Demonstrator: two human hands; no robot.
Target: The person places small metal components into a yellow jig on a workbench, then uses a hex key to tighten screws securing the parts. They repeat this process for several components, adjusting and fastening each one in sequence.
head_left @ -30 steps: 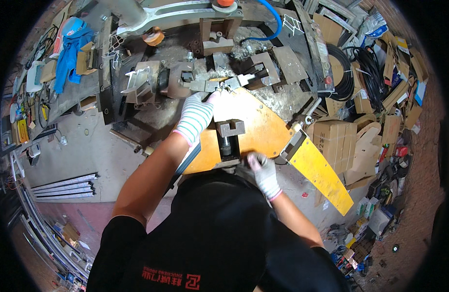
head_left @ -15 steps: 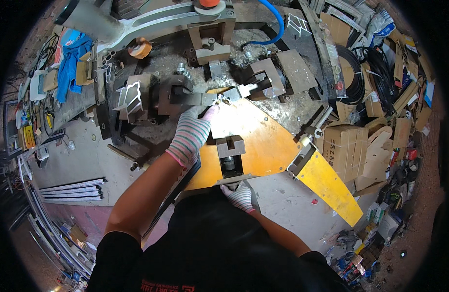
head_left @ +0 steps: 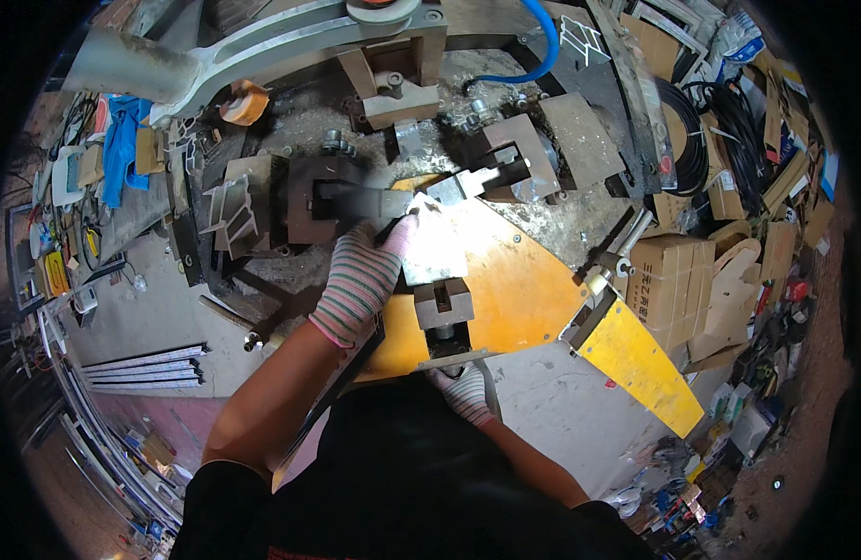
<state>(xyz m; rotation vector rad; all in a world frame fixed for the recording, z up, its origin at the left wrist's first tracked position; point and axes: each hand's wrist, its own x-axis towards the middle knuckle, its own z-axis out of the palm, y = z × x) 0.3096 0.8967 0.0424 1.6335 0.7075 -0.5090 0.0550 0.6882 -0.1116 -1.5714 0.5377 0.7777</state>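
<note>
My left hand [head_left: 360, 275], in a striped knit glove, is closed on a flat grey metal bar [head_left: 390, 204] at its inner end. The bar is blurred; its left part reaches into the slot of a dark steel block [head_left: 317, 207]. A second, shinier metal bar [head_left: 463, 186] lies in the slotted right block [head_left: 519, 161], its end next to my fingertips. Glare hides how the two ends meet. My right hand [head_left: 466, 394], also gloved, is low at the front edge of the orange plate [head_left: 515, 294]. Its fingers look curled, partly under the edge, and what they hold is hidden.
A slotted block [head_left: 443, 303] stands near the orange plate's front. Overhead runs a thick metal arm [head_left: 272, 58]. A yellow flap [head_left: 641, 364] sticks out at right, beside a cardboard box [head_left: 671, 289]. A blue hose [head_left: 547, 47] curves behind; metal profiles [head_left: 146, 368] lie at left.
The view has shifted slightly. The left bar has gone from sharp to blurred, with my left hand still on it. My right hand stays at the plate's front edge.
</note>
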